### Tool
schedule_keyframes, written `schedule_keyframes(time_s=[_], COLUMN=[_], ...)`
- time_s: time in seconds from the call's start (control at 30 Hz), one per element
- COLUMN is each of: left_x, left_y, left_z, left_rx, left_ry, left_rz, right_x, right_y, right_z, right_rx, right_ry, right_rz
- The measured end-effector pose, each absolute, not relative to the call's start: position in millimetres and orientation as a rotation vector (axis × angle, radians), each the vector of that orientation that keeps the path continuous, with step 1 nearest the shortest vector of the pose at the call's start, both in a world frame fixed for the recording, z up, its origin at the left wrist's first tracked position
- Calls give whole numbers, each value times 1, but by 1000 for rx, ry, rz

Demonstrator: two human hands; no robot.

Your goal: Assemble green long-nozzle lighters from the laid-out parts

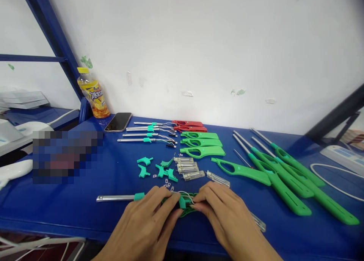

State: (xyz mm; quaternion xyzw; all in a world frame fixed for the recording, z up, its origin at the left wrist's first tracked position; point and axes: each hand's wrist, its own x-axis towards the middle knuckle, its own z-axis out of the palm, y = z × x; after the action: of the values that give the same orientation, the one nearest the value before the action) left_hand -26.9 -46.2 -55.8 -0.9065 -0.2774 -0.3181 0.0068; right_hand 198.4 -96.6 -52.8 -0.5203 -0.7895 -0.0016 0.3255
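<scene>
At the front of the table, an open green lighter housing (187,212) lies between my hands, with a metal lighter tube (115,198) and its teal collar pointing left. My left hand (150,217) is closed over the housing, fingertips pressed on a teal trigger (182,201). Opposite it, the fingers of my right hand (224,215) pinch at the white wire (186,193) beside the trigger; the exact grip is partly hidden. Just beyond lie loose teal triggers (161,171), tiny white clips (167,181) and clear fuel tanks (193,175). Another fuel tank (258,222) shows beside my right hand.
Several wired metal tubes (136,140), red housings (189,128) and green housings (207,151) lie further back. Assembled green lighters (287,193) and a housing half (247,172) are on the right. A phone (118,122) and drink bottle (95,96) stand back left, before the wall.
</scene>
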Motion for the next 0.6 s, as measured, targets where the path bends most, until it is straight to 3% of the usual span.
schedule_keyframes(time_s=[0.33,0.6], left_x=[-27,-29], left_y=[-48,-47], left_z=[-56,-60], left_rx=[-2768,-2813], left_ry=[-858,-866], left_rz=[-1020,-952], right_x=[198,198], right_y=[-97,-104], right_z=[-52,-46], right_rx=[-1383,-1472], right_ry=[-2092,-2135], right_rz=[-14,180])
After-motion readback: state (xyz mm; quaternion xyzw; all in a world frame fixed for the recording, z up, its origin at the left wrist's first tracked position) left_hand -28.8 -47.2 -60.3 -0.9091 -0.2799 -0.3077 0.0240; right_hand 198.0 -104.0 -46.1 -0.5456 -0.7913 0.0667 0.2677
